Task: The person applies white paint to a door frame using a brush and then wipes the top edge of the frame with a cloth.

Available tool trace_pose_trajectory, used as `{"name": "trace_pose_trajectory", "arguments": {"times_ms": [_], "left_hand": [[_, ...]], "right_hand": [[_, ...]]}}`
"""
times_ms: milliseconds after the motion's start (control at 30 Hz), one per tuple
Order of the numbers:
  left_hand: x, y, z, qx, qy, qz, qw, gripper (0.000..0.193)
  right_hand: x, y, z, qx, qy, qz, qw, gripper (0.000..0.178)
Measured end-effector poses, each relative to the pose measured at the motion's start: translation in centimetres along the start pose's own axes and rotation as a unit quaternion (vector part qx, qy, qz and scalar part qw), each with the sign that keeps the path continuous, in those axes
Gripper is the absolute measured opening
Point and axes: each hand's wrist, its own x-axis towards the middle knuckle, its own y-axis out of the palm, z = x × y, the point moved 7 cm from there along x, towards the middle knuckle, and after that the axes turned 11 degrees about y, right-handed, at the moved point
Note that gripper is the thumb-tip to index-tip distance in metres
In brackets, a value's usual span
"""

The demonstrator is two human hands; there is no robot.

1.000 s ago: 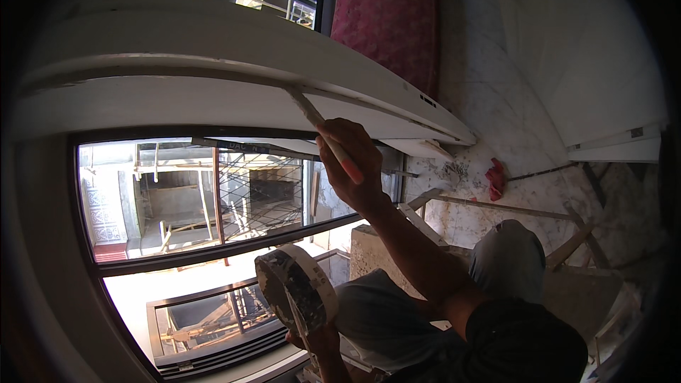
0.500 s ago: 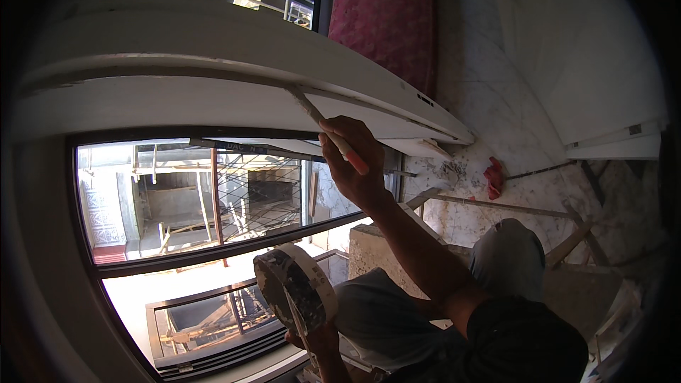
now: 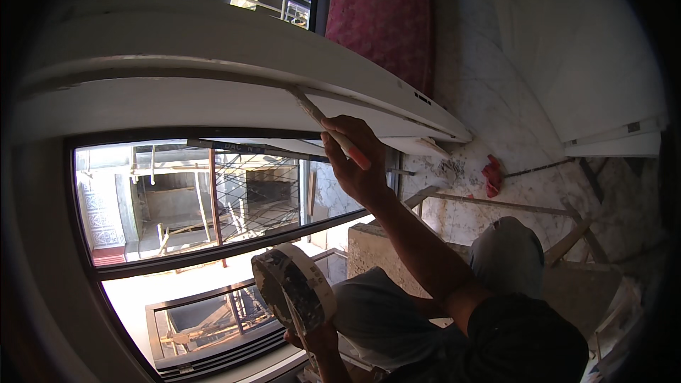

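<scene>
Currently right hand (image 3: 357, 163) grips putty knife (image 3: 319, 122), blade on the white frame seam (image 3: 269, 85); left hand (image 3: 317, 339) holds filler tub (image 3: 294, 287). Risk: steep blade angle could gouge the seam.

Daylight floods through the large dark-framed glass window (image 3: 191, 198) at eight o'clock, overexposing its lower pane; the interior sits dim, fisheye edges black and bent.

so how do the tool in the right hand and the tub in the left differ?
The tool is thin and long with a reddish handle; the tub is round and wide. The right hand holds the tool raised, its tip on the white frame overhead; the left hand keeps the tub low by the knees, tipped on its side. Both are smeared with pale filler.
</scene>
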Motion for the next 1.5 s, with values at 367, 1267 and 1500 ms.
{"name": "trace_pose_trajectory", "arguments": {"times_ms": [367,1267,1500], "left_hand": [[0.2,0.3,-1.3,-0.075,0.176,0.012,0.981,0.077],[-0.2,0.6,-1.0,-0.003,-0.010,-0.020,1.000,0.068],[0.1,-0.5,-2.4,0.406,0.340,-0.026,0.848,0.069]], "right_hand": [[-0.1,-0.6,-1.1,0.003,0.018,-0.003,1.000,0.022],[-0.1,-1.6,-2.3,-0.011,0.043,0.005,0.999,0.024],[-0.3,-1.9,-3.1,-0.021,0.039,0.008,0.999,0.024]]}}
